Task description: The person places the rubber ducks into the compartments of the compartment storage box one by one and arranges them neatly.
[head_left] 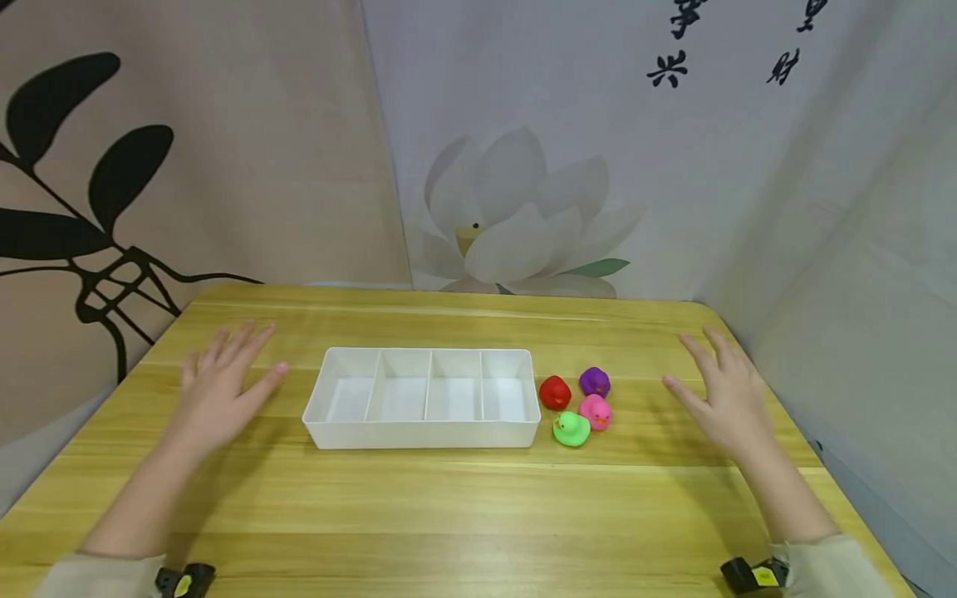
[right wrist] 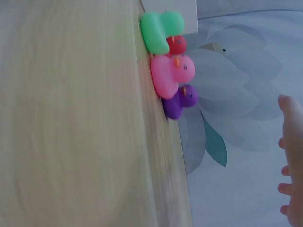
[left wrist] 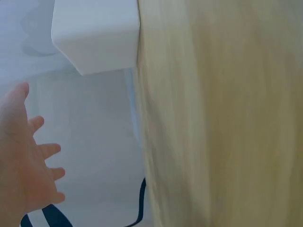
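Soft, fairly even light, seemingly from overhead, brightened the head view, where the left hand (head_left: 220,399) and the right hand (head_left: 725,399) threw diffuse shadows inward across the wooden table (head_left: 478,515) and the cloth backdrop (head_left: 299,149) carried faint grey shading along its folds. The left wrist view looked pale and hazy, its wood grain smeared and a cool bluish cast lying over the white box (left wrist: 97,28). Dimmer and greyer, the right wrist view rendered the toy ducks (right wrist: 165,78) with softened outlines and the nearest wood out of focus.
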Available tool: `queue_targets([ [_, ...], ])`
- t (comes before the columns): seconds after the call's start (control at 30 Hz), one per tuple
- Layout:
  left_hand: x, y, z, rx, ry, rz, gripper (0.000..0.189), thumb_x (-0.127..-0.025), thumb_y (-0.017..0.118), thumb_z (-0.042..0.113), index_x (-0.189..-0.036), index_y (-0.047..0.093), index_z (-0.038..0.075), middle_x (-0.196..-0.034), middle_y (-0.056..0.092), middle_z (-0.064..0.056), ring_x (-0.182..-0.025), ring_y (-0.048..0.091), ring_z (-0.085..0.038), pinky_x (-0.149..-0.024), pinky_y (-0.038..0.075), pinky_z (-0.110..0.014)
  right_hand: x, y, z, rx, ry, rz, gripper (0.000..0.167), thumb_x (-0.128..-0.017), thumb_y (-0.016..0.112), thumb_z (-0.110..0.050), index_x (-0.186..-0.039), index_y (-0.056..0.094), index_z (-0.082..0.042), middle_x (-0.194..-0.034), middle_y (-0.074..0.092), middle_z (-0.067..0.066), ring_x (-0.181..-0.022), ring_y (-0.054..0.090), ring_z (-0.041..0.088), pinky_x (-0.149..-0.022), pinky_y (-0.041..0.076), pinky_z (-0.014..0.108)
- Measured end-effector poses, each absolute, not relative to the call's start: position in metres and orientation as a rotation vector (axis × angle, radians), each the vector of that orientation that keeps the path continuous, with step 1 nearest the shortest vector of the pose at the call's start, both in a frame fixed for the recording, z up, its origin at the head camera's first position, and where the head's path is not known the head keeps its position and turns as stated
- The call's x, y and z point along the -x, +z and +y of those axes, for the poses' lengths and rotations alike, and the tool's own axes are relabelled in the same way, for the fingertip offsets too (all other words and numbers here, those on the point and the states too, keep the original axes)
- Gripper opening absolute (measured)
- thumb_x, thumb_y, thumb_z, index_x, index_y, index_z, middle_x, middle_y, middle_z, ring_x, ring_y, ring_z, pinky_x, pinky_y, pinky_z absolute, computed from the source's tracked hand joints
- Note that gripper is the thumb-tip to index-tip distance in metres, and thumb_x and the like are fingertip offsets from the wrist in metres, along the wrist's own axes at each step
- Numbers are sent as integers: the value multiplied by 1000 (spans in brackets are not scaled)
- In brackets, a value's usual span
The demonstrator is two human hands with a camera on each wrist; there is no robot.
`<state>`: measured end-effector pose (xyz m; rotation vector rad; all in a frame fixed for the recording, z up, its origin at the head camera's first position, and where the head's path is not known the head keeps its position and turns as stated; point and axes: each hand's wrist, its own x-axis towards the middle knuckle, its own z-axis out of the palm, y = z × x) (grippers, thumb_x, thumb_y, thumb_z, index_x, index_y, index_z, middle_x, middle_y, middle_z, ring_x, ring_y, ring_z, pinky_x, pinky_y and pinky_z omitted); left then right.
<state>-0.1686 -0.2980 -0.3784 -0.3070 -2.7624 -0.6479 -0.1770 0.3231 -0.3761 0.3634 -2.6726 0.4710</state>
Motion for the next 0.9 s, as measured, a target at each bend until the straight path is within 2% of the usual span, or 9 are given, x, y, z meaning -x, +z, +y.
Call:
queue_targets([
  [0.17, 168, -382, -290, 351, -835, -2685, 60, -100, 48, 33, -152, 26, 14, -154, 17, -23, -137, 6, -51, -102, -11, -65, 176, -385, 314, -432, 607, -2596, 60, -94, 59, -36, -145, 40, -11, -146, 30, 26, -128, 26, 54, -100, 11, 70],
  [0.3, 167, -385, -285, 392, -1017, -2640, 58, -101, 49, 28, -152, 26, 16, -155, 18, -20, -137, 9, -50, -102, -3, -68, 175, -393, 307, -466, 727, -2563, 55, -92, 64, -29, -141, 46, -11, -142, 37, 25, -126, 30, 52, -100, 13, 69],
  [0.43, 165, -387, -281, 376, -1194, -2640, 57, -101, 49, 28, -153, 25, 21, -156, 17, -17, -138, 11, -47, -100, 7, -71, 174, -400, 300, -507, 812, -2530, 51, -90, 68, -22, -137, 51, -9, -135, 46, 21, -123, 37, 46, -97, 22, 67],
  [0.67, 165, -398, -282, 330, -1387, -2651, 56, -102, 48, 31, -153, 24, 28, -156, 21, -12, -138, 16, -45, -98, 12, -72, 172, -407, 291, -558, 947, -2487, 44, -86, 71, -10, -127, 58, -3, -125, 55, 15, -115, 46, 35, -91, 33, 58],
  [0.8, 167, -405, -283, 353, -1457, -2631, 56, -102, 48, 27, -153, 26, 19, -152, 28, -15, -134, 25, -44, -100, 20, -67, 172, -412, 287, -552, 1012, -2519, 42, -86, 72, -10, -125, 59, -3, -123, 56, 12, -109, 48, 29, -89, 36, 54],
  [0.9, 167, -409, -283, 371, -1489, -2628, 55, -102, 48, 24, -152, 28, 14, -150, 33, -17, -132, 32, -42, -103, 33, -45, 172, -416, 284, -556, 1040, -2533, 41, -84, 74, -8, -123, 61, -3, -121, 58, 9, -105, 50, 26, -88, 38, 52],
])
